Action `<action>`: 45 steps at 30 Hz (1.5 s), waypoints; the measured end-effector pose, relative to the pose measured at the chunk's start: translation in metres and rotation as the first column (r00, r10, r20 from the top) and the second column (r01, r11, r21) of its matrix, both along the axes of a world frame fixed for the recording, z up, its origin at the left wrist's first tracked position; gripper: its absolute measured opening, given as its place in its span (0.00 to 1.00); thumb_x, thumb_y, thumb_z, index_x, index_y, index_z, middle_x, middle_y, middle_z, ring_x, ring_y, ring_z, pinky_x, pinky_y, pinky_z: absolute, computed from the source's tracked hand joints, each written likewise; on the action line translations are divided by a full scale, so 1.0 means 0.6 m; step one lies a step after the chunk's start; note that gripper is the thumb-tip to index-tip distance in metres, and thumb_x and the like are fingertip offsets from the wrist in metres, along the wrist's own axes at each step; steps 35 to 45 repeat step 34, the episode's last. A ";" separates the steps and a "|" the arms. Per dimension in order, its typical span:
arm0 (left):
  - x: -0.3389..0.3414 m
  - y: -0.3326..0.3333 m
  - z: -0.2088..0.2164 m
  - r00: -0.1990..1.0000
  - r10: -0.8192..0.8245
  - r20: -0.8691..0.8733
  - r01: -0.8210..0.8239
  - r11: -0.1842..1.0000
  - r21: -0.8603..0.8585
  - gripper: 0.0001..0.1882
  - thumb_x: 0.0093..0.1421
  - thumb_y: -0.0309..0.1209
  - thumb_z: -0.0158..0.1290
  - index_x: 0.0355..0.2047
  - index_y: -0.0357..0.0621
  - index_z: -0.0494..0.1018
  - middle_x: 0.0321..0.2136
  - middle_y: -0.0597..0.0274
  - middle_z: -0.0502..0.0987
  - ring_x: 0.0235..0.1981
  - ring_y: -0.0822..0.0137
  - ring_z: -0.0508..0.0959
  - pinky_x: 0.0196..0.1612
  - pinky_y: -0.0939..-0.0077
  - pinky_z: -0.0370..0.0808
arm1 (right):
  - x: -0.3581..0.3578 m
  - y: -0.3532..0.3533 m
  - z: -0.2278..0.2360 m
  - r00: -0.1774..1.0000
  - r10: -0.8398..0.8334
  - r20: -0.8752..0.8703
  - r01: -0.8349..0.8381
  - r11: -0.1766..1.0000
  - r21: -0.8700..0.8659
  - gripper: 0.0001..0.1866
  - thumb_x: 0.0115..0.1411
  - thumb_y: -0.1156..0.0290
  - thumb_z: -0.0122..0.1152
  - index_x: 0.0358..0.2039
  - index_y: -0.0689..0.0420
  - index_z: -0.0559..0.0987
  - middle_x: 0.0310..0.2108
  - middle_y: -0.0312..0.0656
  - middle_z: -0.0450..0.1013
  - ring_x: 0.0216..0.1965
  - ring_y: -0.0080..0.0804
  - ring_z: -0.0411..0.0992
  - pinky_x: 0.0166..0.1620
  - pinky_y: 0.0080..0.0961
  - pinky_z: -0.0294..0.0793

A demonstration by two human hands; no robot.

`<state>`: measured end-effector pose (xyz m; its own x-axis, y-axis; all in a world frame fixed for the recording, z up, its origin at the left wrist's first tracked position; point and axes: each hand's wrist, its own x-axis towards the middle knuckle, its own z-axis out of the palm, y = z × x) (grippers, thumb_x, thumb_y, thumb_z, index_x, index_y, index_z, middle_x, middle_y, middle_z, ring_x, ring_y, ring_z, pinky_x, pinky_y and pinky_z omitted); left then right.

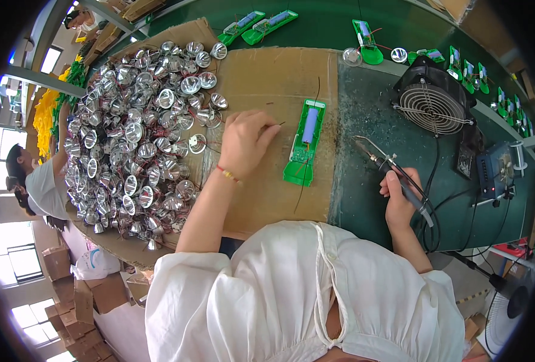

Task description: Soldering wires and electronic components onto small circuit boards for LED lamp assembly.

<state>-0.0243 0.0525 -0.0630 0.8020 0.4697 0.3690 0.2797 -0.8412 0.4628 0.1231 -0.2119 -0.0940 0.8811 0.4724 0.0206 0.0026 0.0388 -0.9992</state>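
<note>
My left hand [246,139] is over the cardboard, its fingers pinched together. A short dark wire end [282,123] sticks out past the fingertips. To its right lies an open green plastic housing [297,172] with a blue cylindrical battery [309,125], a small circuit board [304,154] and thin loose wires. My right hand [398,196] is wrapped round a soldering iron [409,194], whose tip and thin curved metal tube point up and left over the green mat. Tip and housing are apart.
A large heap of shiny reflector cups [134,133] fills the left side. At the right stand a black fan [433,102] and a blue soldering station [495,175] with cables. More green housings [367,42] lie along the far edge. Another person [44,181] is at far left.
</note>
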 end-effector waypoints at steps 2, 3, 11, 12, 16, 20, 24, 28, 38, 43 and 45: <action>-0.014 -0.027 0.026 0.998 0.010 -0.064 -0.022 0.982 -0.189 0.06 0.49 0.31 0.56 0.23 0.41 0.74 0.20 0.60 0.76 0.25 0.60 0.76 0.37 0.67 0.69 | -0.011 -0.005 0.011 0.999 0.047 0.005 -0.047 0.999 0.016 0.08 0.54 0.74 0.57 0.31 0.63 0.69 0.19 0.41 0.70 0.18 0.20 0.67 0.22 0.15 0.67; -0.017 -0.049 0.035 0.994 0.049 -0.099 -0.082 0.929 -0.362 0.06 0.49 0.30 0.56 0.23 0.40 0.75 0.20 0.59 0.76 0.23 0.63 0.76 0.32 0.71 0.70 | -0.019 -0.007 0.019 0.997 0.074 0.009 -0.074 0.997 0.016 0.08 0.53 0.75 0.58 0.31 0.63 0.69 0.20 0.41 0.70 0.18 0.20 0.67 0.23 0.15 0.68; -0.036 -0.113 -0.008 0.991 0.128 -0.041 -0.129 0.822 -0.555 0.06 0.50 0.28 0.58 0.23 0.37 0.74 0.20 0.63 0.73 0.22 0.74 0.71 0.26 0.80 0.67 | -0.055 0.023 0.041 0.920 0.336 0.202 -0.300 0.935 -0.188 0.10 0.51 0.72 0.62 0.29 0.62 0.71 0.19 0.36 0.71 0.20 0.16 0.67 0.24 0.16 0.67; -0.035 -0.110 -0.012 0.991 0.128 -0.045 -0.131 0.820 -0.557 0.06 0.50 0.28 0.58 0.23 0.37 0.74 0.20 0.63 0.73 0.22 0.74 0.71 0.26 0.80 0.67 | -0.055 0.025 0.040 0.920 0.337 0.198 -0.301 0.934 -0.190 0.10 0.51 0.72 0.62 0.29 0.62 0.71 0.19 0.36 0.71 0.20 0.16 0.67 0.24 0.16 0.67; -0.033 -0.106 -0.020 0.992 0.127 0.009 -0.105 0.855 -0.508 0.05 0.49 0.27 0.58 0.23 0.38 0.74 0.23 0.62 0.71 0.24 0.71 0.71 0.27 0.79 0.67 | -0.062 0.028 0.035 0.914 0.351 0.205 -0.314 0.930 -0.191 0.09 0.52 0.74 0.59 0.29 0.62 0.68 0.21 0.39 0.70 0.21 0.19 0.67 0.24 0.16 0.66; -0.029 -0.107 -0.029 0.993 0.121 0.004 -0.103 0.856 -0.506 0.05 0.49 0.27 0.57 0.22 0.38 0.74 0.23 0.61 0.71 0.24 0.70 0.71 0.27 0.78 0.67 | -0.063 0.030 0.030 0.920 0.353 0.171 -0.320 0.927 -0.193 0.09 0.52 0.74 0.59 0.29 0.62 0.68 0.22 0.39 0.70 0.20 0.19 0.67 0.23 0.15 0.67; -0.027 -0.109 -0.028 0.991 0.134 -0.007 -0.119 0.857 -0.501 0.06 0.49 0.27 0.57 0.22 0.37 0.73 0.23 0.61 0.71 0.23 0.70 0.71 0.27 0.78 0.67 | -0.065 0.033 0.034 0.935 0.326 0.140 -0.302 0.938 -0.168 0.09 0.51 0.72 0.62 0.28 0.61 0.71 0.19 0.35 0.70 0.20 0.14 0.65 0.24 0.14 0.65; -0.027 -0.108 -0.030 0.989 0.150 0.005 -0.127 0.854 -0.505 0.06 0.49 0.27 0.57 0.23 0.37 0.73 0.23 0.61 0.71 0.23 0.70 0.71 0.27 0.78 0.67 | -0.070 0.038 0.036 0.963 0.265 0.057 -0.260 0.963 -0.074 0.09 0.54 0.73 0.58 0.30 0.62 0.69 0.18 0.40 0.69 0.18 0.20 0.67 0.22 0.15 0.67; -0.025 -0.108 -0.029 0.987 0.157 0.039 -0.118 0.863 -0.492 0.06 0.48 0.28 0.57 0.19 0.38 0.73 0.20 0.57 0.71 0.21 0.63 0.72 0.25 0.72 0.67 | -0.067 0.033 0.033 0.971 0.238 0.024 -0.237 0.970 -0.050 0.11 0.53 0.71 0.60 0.31 0.62 0.69 0.20 0.40 0.71 0.21 0.18 0.69 0.24 0.15 0.68; -0.025 -0.108 -0.029 0.987 0.157 0.039 -0.118 0.863 -0.492 0.06 0.48 0.28 0.57 0.19 0.38 0.73 0.20 0.57 0.71 0.21 0.63 0.72 0.25 0.72 0.67 | -0.067 0.033 0.033 0.971 0.238 0.024 -0.237 0.970 -0.050 0.11 0.53 0.71 0.60 0.31 0.62 0.69 0.20 0.40 0.71 0.21 0.18 0.69 0.24 0.15 0.68; -0.025 -0.108 -0.029 0.987 0.157 0.039 -0.118 0.863 -0.492 0.06 0.48 0.28 0.57 0.19 0.38 0.73 0.20 0.57 0.71 0.21 0.63 0.72 0.25 0.72 0.67 | -0.067 0.033 0.033 0.971 0.238 0.024 -0.237 0.970 -0.050 0.11 0.53 0.71 0.60 0.31 0.62 0.69 0.20 0.40 0.71 0.21 0.18 0.69 0.24 0.15 0.68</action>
